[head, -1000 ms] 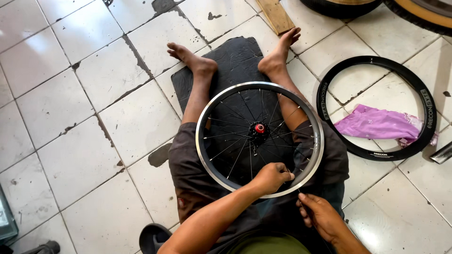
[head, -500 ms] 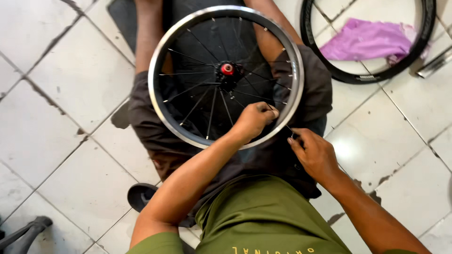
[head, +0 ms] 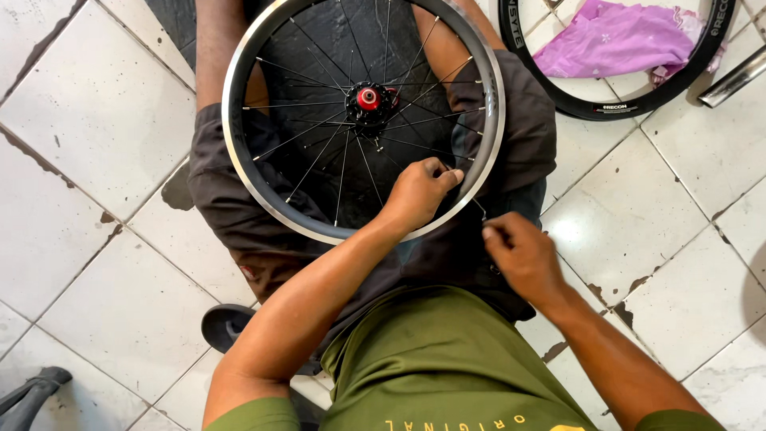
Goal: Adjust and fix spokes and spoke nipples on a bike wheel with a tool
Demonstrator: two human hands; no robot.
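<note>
1. Across the person's lap, above the white tiled floor (head: 96, 128), lies a spoked bicycle wheel (head: 239, 160) with a silver-edged dark rim, black spokes and a red-capped hub (head: 368, 99) at its middle.
2. At the floor's lower left corner a grey object (head: 28, 395) pokes in (too little of it shows to tell what it is), and a dark sandal (head: 227, 326) sits just beside the person's left elbow.
3. Along the wheel's near edge the left hand (head: 419, 191) is curled shut over the rim, with thumb and fingertips pinching a spoke just inside it.
4. Just right of that, off the rim's lower right edge, the right hand (head: 523, 255) is closed, its fingertips pinched on a thin metal piece (head: 480, 211) that reaches up toward the rim; what the piece is cannot be told.
5. Under both hands are dark grey shorts (head: 231, 215) and, nearer the camera, an olive green shirt (head: 431, 367).
6. Toward the floor's upper right corner, well apart from the hands, a black tyre (head: 638, 100) lies flat with a crumpled purple cloth (head: 614, 40) inside it.
7. At the right edge a shiny metal tube (head: 734, 77) lies just beside the tyre.
</note>
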